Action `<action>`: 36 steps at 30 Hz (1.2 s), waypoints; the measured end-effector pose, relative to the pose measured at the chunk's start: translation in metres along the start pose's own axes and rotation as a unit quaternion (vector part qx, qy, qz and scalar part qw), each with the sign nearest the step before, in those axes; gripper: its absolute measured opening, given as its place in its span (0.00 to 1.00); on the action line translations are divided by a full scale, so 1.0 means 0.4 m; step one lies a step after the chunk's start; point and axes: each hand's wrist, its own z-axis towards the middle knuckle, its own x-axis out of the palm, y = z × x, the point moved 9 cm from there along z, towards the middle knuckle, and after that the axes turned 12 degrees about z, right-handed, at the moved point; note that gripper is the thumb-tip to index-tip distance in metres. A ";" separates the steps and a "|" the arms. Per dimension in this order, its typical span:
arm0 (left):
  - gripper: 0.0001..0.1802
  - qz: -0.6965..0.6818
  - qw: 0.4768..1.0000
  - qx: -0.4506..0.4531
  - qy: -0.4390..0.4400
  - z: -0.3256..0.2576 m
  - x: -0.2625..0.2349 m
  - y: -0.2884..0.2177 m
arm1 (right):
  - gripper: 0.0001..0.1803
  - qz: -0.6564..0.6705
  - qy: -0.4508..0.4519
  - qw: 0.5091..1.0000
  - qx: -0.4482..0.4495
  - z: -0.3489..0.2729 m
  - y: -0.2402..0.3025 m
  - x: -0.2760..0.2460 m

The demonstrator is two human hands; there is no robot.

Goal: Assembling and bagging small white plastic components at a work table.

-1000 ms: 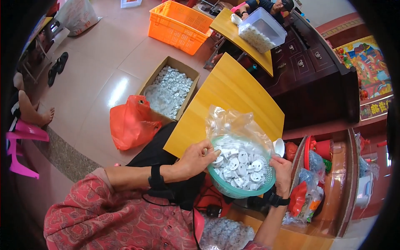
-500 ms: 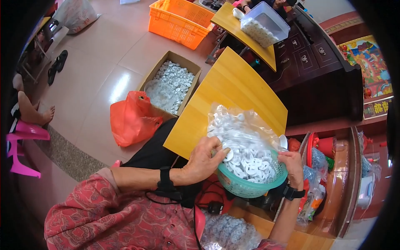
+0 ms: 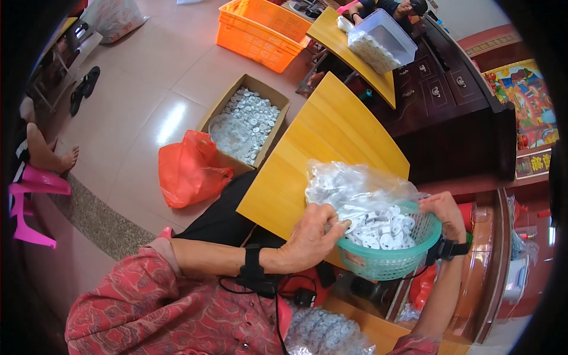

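A green plastic basket (image 3: 384, 267) holds many small white round plastic pieces (image 3: 386, 232) and overhangs the near edge of a yellow wooden table. Behind it a clear plastic bag (image 3: 337, 180), with more white pieces inside, lies on the table with its mouth over the basket. My left hand (image 3: 312, 238) is closed at the basket's left side, thumb and fingers pinching the bag's edge by the rim. At the right rim, my right hand (image 3: 445, 214) bends over and grips the basket; its fingertips are partly hidden.
The yellow table (image 3: 322, 127) stretches ahead. Left of it are a cardboard box (image 3: 278, 121) of white pieces and a red plastic bag (image 3: 192, 171). Farther off stand an orange crate (image 3: 251, 44), a dark wooden cabinet (image 3: 455, 130) and another person (image 3: 387, 8). A bag of pieces (image 3: 328, 331) lies below.
The basket has shifted right with my right hand and tilts differently. My left hand has also moved right, and the bag's mouth is drawn rightward over the basket.
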 end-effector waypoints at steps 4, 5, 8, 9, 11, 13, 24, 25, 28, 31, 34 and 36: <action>0.14 0.012 1.000 -0.022 -0.005 0.018 0.015 0.021 | 0.07 -0.062 0.023 0.998 0.015 0.054 0.032 0.006; 0.15 -0.031 0.997 -0.066 0.011 0.023 0.024 0.045 | 0.07 -0.117 0.028 0.993 0.019 0.061 0.032 0.005; 0.16 -0.053 0.996 -0.078 -0.006 0.042 0.007 0.055 | 0.07 -0.127 0.021 0.991 0.036 0.075 0.026 0.023; 0.15 -0.033 0.998 -0.039 -0.032 0.047 -0.008 0.035 | 0.07 -0.121 0.018 0.991 0.049 0.073 0.019 0.022; 0.15 -0.029 0.999 -0.025 -0.028 0.048 -0.009 0.024 | 0.07 -0.129 0.009 0.990 0.050 0.083 0.004 0.005; 0.14 -0.024 0.999 -0.011 -0.023 0.047 -0.003 0.023 | 0.08 -0.141 0.024 0.988 0.056 0.083 0.000 0.010; 0.14 -0.017 1.000 -0.018 0.013 0.055 0.027 0.057 | 0.10 -0.191 0.021 0.981 0.010 0.115 -0.010 -0.012; 0.14 -0.016 1.000 -0.015 0.013 0.057 0.022 0.055 | 0.10 -0.224 0.011 0.973 0.058 0.115 -0.023 -0.004; 0.14 -0.150 0.973 -0.149 0.093 0.046 0.031 0.074 | 0.10 -0.091 -0.015 0.995 -0.039 0.095 0.059 0.013; 0.13 -0.186 0.976 -0.099 0.061 0.073 -0.003 0.016 | 0.11 0.044 -0.016 0.998 -0.047 0.064 0.112 0.014; 0.13 -0.197 0.962 -0.151 0.114 0.034 0.038 0.040 | 0.12 -0.203 0.060 0.977 -0.004 0.115 0.025 0.020; 0.12 -0.213 0.954 -0.169 0.129 0.020 0.045 0.044 | 0.12 -0.143 0.056 0.988 -0.002 0.098 0.044 0.018</action>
